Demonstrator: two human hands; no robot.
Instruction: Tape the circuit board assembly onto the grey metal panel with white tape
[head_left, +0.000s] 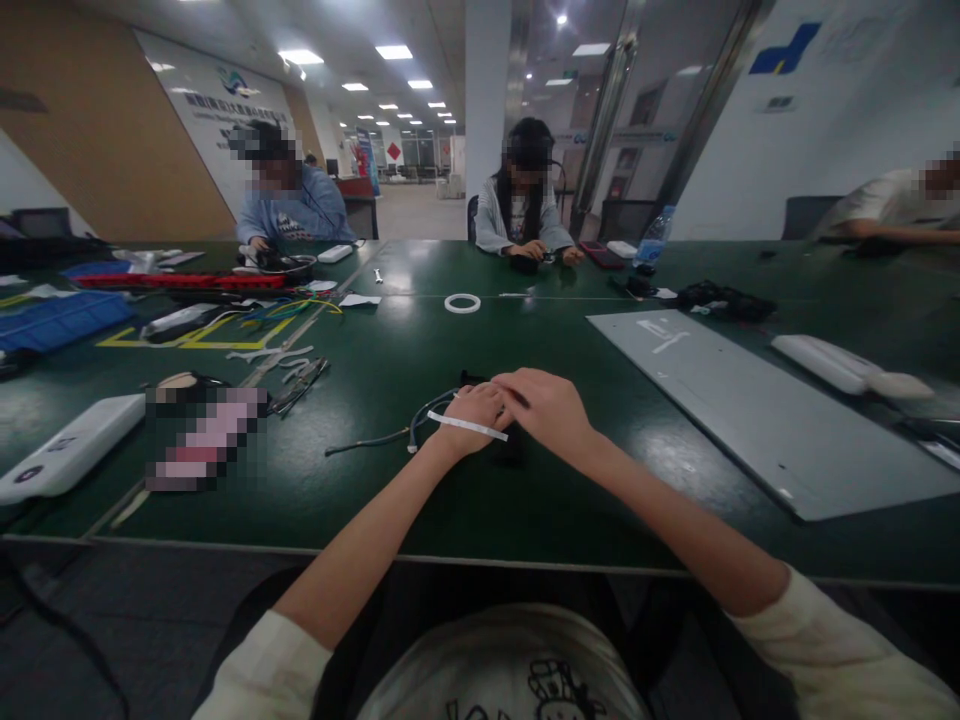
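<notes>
My left hand is closed over a small black part on the green table, in front of me. Its exact kind is hidden by my fingers. A narrow white strip lies across the back of this hand near the wrist. My right hand is bent inward, its fingers pinched together against my left fingertips; what they grip is out of sight. From beside the left hand, a thin dark cable bundle with small connectors trails to the left over the tabletop.
A grey panel lies to the right, with a white power bank-like block beyond it. On the left are a white device, a blurred pink item and a blue crate. Ahead lies a white ring; several people sit around.
</notes>
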